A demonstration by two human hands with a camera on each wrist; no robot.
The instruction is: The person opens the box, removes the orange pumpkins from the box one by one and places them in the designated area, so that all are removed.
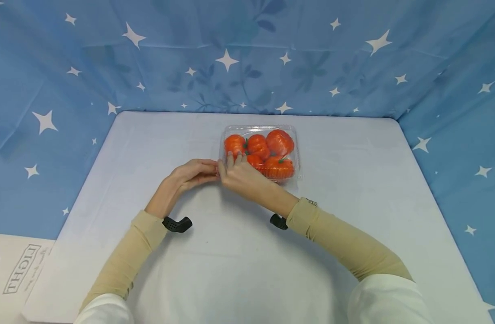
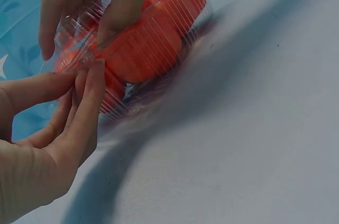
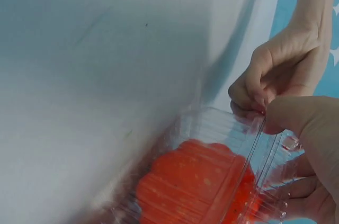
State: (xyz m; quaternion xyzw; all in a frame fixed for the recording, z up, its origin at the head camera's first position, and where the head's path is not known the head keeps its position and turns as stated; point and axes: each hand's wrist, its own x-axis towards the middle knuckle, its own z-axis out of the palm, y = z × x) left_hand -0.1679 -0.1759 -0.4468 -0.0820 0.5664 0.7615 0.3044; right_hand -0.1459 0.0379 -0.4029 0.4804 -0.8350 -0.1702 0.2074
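Observation:
A clear plastic clamshell box (image 1: 259, 128) lies on the table, its lid down over several ribbed red-orange tomatoes (image 1: 280, 143) with green stems. At its near left corner, my left hand (image 1: 191, 174) pinches the rim between thumb and fingertips, as the left wrist view also shows. My right hand (image 1: 247, 179) holds the same corner. Its thumb (image 3: 278, 118) presses the rim right beside the left fingertips, while the other fingers reach over the lid. The right hand hides part of the tomatoes in the head view. Whether the corner's catch is fastened cannot be made out.
White cloth covers the table (image 1: 215, 270). A blue curtain (image 1: 182, 54) with white stars hangs behind and along both sides. Pale printed cardboard (image 1: 24, 270) shows at the lower left. A black wrist-camera piece (image 1: 177, 224) sits by the left wrist.

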